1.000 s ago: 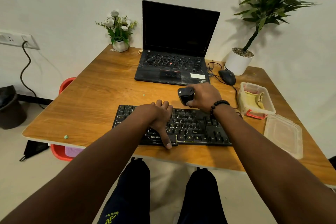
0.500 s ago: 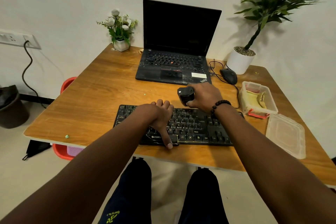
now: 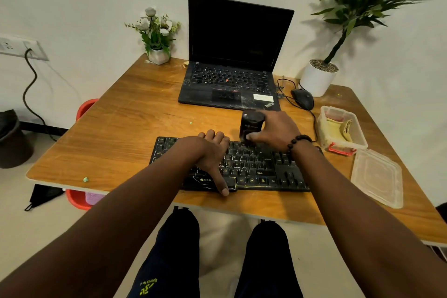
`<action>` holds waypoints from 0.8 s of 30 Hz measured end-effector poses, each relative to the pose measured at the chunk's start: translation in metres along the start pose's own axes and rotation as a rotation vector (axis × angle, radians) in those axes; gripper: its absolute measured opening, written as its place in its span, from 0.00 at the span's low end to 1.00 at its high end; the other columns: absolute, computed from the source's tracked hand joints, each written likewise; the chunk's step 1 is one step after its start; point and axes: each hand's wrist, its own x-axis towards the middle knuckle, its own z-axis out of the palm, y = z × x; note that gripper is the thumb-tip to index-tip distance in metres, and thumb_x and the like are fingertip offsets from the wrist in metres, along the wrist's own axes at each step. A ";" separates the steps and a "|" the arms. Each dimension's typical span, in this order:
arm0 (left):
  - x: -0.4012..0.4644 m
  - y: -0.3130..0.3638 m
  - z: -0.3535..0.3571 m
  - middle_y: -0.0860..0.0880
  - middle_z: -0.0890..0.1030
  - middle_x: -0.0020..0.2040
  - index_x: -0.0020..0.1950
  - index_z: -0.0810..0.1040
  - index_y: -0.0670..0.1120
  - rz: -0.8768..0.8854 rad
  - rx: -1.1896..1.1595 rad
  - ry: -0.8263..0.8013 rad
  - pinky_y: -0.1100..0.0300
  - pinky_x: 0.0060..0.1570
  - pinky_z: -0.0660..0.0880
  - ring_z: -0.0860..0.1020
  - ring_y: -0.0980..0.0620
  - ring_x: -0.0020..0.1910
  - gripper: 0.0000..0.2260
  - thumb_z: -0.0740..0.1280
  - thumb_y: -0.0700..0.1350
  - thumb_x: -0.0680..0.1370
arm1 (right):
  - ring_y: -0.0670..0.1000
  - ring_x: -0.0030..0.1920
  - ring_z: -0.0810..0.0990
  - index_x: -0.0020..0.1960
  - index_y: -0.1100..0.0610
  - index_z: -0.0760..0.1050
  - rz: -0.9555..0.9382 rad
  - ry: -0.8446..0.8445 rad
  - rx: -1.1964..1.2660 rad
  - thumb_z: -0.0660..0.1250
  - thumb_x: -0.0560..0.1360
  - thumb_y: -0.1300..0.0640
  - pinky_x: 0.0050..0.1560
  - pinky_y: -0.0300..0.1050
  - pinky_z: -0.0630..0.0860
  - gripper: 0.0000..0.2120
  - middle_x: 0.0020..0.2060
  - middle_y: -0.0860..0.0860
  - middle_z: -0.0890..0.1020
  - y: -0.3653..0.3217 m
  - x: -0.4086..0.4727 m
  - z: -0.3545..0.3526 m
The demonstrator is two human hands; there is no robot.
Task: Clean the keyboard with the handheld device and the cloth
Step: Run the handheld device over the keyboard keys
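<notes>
Two hands at work: our right hand [image 3: 278, 132] grips the device [image 3: 251, 127] over the keyboard's [image 3: 254, 167] top row, left hand [image 3: 210, 152] steadying it, fingers flat; cloth [image 3: 338, 128] waits in its box, wiping undone.

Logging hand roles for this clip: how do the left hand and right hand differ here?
The left hand lies on the keyboard, thumb reaching its front edge, holding nothing; the right hand grips the black handheld device. The left hand sits mid-keyboard; the right hand is at its far edge. Only the right wrist wears a bead bracelet. Both are over the keyboard.
</notes>
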 end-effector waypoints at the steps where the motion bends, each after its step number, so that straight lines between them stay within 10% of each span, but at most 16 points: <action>1: -0.001 0.000 0.000 0.47 0.47 0.80 0.81 0.42 0.46 0.002 -0.006 0.000 0.38 0.76 0.55 0.47 0.40 0.78 0.66 0.75 0.73 0.59 | 0.50 0.51 0.79 0.59 0.53 0.76 0.005 -0.051 0.082 0.75 0.67 0.47 0.48 0.45 0.76 0.23 0.50 0.48 0.82 0.001 -0.002 0.000; 6: -0.001 0.001 -0.001 0.46 0.46 0.81 0.81 0.42 0.46 -0.002 0.001 0.001 0.38 0.76 0.55 0.47 0.40 0.78 0.66 0.75 0.73 0.59 | 0.51 0.52 0.78 0.59 0.51 0.75 0.003 0.081 -0.163 0.73 0.70 0.45 0.45 0.45 0.75 0.21 0.49 0.49 0.82 -0.003 -0.007 0.002; 13: 0.001 -0.001 0.001 0.47 0.45 0.81 0.81 0.41 0.48 -0.012 -0.022 -0.003 0.36 0.75 0.56 0.46 0.40 0.78 0.67 0.75 0.74 0.57 | 0.48 0.47 0.79 0.57 0.52 0.76 -0.048 -0.161 0.119 0.75 0.67 0.47 0.42 0.40 0.76 0.21 0.47 0.47 0.82 -0.011 -0.020 -0.004; 24: -0.001 0.000 0.000 0.47 0.46 0.80 0.82 0.42 0.47 -0.011 -0.017 -0.009 0.37 0.75 0.57 0.47 0.40 0.78 0.66 0.75 0.74 0.58 | 0.48 0.48 0.79 0.58 0.53 0.76 -0.011 -0.103 0.250 0.76 0.66 0.47 0.45 0.42 0.77 0.23 0.48 0.48 0.82 -0.005 -0.034 -0.002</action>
